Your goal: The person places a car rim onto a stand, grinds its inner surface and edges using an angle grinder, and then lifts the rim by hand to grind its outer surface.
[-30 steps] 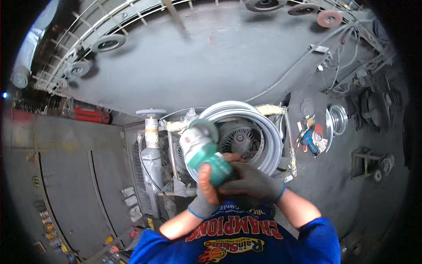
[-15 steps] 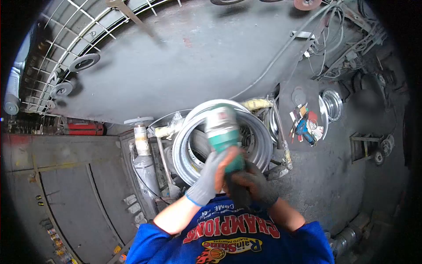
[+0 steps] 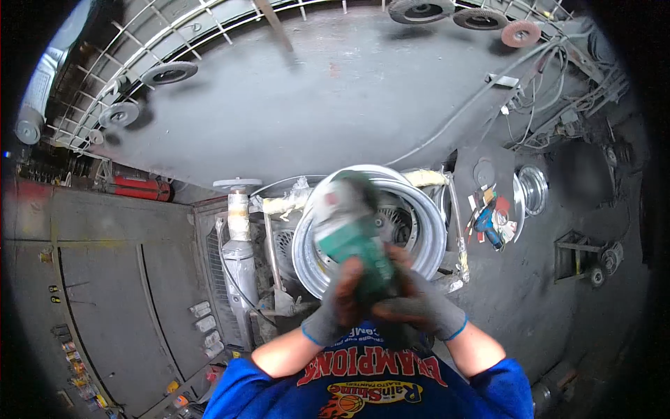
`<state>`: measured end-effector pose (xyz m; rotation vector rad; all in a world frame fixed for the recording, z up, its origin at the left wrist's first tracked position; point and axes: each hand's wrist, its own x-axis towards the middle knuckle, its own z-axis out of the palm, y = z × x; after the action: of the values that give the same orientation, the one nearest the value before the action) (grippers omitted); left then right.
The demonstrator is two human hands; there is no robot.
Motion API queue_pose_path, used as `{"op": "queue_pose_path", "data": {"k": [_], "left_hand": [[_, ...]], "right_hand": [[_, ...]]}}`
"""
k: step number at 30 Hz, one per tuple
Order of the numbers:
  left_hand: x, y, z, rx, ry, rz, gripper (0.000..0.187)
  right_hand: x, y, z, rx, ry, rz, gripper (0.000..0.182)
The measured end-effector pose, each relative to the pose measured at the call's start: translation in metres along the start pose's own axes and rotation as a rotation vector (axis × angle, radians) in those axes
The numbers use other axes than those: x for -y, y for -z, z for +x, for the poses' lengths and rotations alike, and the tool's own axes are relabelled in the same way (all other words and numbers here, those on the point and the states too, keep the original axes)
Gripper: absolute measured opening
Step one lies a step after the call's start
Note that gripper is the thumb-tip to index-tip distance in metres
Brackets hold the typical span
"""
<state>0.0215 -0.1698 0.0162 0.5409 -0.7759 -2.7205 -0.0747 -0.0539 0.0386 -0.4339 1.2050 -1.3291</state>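
Both gloved hands are on a green angle grinder (image 3: 356, 244) with a silver head, smeared by motion and held up over a metal wheel rim (image 3: 310, 262). My left hand (image 3: 340, 300) is wrapped around the left side of its body. On the other side, my right hand (image 3: 422, 302) grips the lower part of the body. The wheel rim lies with its opening up on a stand with wrapped arms (image 3: 427, 178). The grinder hides part of the opening.
Several abrasive discs (image 3: 480, 19) hang along a wire rack (image 3: 202, 31) at the back. To the right, a blue drill (image 3: 486, 225) lies among small items, with another rim (image 3: 533, 190) beyond it. A grey wrapped post (image 3: 239, 265) stands left of the stand.
The grinder has tilted, its head swinging left, and my hands have shifted on its body. The whole view has shifted slightly, with the surroundings now a little lower and further right.
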Motion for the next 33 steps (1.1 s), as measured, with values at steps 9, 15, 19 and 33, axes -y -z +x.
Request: {"op": "queue_pose_path", "data": {"k": [9, 15, 19, 33], "left_hand": [[-0.021, 0.051, -0.046, -0.396, -0.106, -0.023, 0.082], [-0.033, 0.022, -0.005, -0.321, 0.086, 0.05, 0.074], [-0.023, -0.007, 0.041, -0.237, 0.316, 0.099, 0.055], [-0.023, -0.011, 0.018, 0.011, 0.223, 0.041, 0.072]], "right_hand": [[0.006, -0.051, 0.063, 0.31, -0.268, -0.239, 0.057], [0.014, -0.027, 0.041, 0.137, -0.122, 0.115, 0.039], [0.011, -0.008, 0.003, -0.148, -0.041, 0.343, 0.042], [0.022, -0.012, 0.002, -0.23, 0.001, 0.228, 0.046]]}}
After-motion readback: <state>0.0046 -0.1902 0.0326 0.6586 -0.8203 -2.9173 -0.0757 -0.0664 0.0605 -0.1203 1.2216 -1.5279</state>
